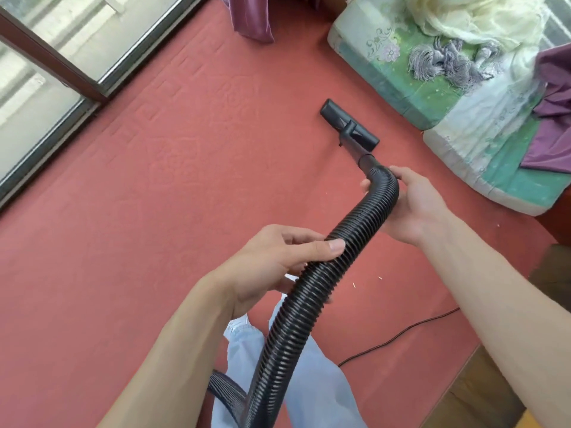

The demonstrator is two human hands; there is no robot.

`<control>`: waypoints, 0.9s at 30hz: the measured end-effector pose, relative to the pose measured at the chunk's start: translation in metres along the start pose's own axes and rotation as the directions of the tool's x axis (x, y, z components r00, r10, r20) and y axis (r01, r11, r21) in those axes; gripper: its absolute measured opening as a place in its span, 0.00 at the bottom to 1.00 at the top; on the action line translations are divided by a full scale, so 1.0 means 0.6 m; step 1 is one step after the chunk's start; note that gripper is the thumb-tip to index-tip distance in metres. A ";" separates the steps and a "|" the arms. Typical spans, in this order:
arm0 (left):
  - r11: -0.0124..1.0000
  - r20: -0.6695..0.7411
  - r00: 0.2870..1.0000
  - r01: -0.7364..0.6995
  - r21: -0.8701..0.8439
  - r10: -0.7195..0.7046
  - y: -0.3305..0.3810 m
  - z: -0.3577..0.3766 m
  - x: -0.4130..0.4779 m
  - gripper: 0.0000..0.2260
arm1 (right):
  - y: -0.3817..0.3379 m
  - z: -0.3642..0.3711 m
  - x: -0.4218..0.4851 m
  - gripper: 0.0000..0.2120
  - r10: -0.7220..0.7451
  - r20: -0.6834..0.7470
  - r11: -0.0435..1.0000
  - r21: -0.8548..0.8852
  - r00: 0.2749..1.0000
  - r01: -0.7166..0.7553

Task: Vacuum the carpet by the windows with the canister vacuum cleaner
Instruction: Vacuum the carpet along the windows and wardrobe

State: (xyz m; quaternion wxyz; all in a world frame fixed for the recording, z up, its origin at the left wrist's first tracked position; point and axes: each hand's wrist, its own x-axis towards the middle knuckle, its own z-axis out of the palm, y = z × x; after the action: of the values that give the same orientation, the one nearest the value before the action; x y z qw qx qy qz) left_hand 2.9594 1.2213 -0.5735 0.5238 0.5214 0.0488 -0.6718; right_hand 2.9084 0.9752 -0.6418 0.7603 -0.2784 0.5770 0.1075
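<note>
Hose (312, 291) runs through both hands: left hand (272, 261) fingers (324, 246) curled round it, right hand (414, 205) wrapped near the nozzle (349, 125) on the carpet (123, 211).

The person wore loose, pale blue-grey fabric trousers (321, 387), softly creased, with a paler puckered patch of gathered cloth on one leg. Both forearms were bare to the frame's edge. The left hand (278, 257) and right hand (414, 205) were bare too, with short nails.
</note>
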 end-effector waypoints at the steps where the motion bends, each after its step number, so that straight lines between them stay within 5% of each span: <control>1: 1.000 -0.026 1.000 0.003 -0.001 -0.003 -0.003 -0.001 0.001 0.16 | 0.005 0.000 0.006 0.13 0.013 0.013 1.000 0.008 1.000 -0.013; 8: 0.994 -0.351 0.936 -0.052 -0.095 0.015 -0.045 0.042 0.033 0.14 | 0.024 0.012 0.068 0.12 -0.022 -0.013 0.997 -0.076 1.000 0.021; 11: 0.990 -0.366 0.930 -0.084 -0.112 0.037 -0.072 0.071 0.041 0.13 | 0.032 0.008 0.073 0.13 -0.058 -0.028 0.996 -0.066 0.998 0.056; 19: 0.997 -0.049 0.996 -0.072 0.024 0.073 -0.051 0.056 -0.010 0.15 | 0.045 -0.044 -0.024 0.10 -0.206 -0.126 0.950 0.212 0.970 0.230; 27: 0.998 0.278 0.959 0.056 0.037 -0.064 -0.072 0.036 -0.085 0.16 | 0.130 -0.077 -0.165 0.10 -0.115 -0.123 0.960 0.243 0.986 0.142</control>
State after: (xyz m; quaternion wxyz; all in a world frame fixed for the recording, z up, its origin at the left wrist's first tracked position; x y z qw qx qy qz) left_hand 2.9080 1.2607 -0.5465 0.4973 0.4273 -0.0191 -0.7548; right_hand 2.8021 1.0295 -0.5804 0.7625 -0.2224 0.6068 -0.0312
